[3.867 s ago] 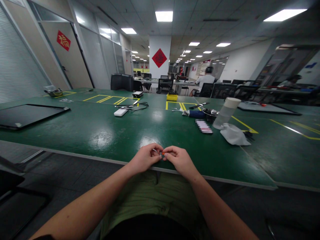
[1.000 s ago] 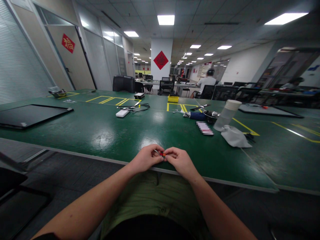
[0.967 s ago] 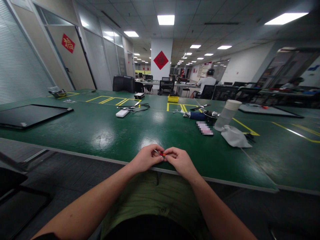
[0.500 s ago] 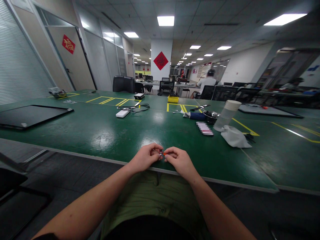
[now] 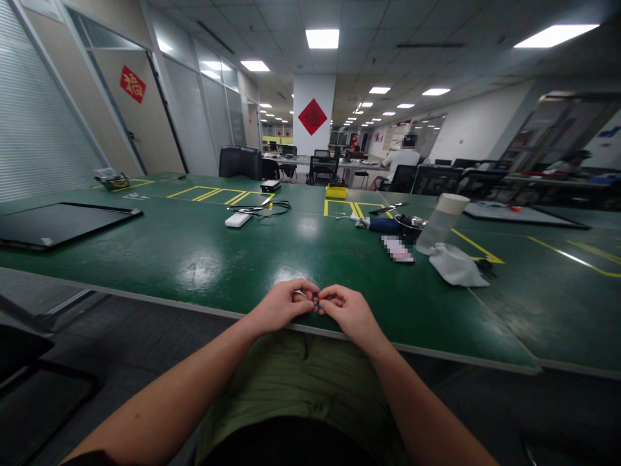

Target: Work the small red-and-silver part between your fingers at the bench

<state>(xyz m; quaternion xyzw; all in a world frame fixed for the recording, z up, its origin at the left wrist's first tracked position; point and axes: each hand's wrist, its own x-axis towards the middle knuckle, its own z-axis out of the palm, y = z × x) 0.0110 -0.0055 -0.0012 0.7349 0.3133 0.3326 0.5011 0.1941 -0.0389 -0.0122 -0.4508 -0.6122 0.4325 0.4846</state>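
The left hand [image 5: 285, 304] and right hand [image 5: 347, 309] were near each other at the near edge of the green table [image 5: 136, 259]. A small object [image 5: 316, 299], dark with red and orange parts, lay between the fingertips. Thumb and fingers of each hand were pinched narrowly on it, one from either side. Whether it was one piece or two could not be determined.

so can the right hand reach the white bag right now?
Probably yes: only green tabletop lies between the right hand and the white bag. That hand's busy pinching a small piece with the left hand, so it would likely have to free its grip first.
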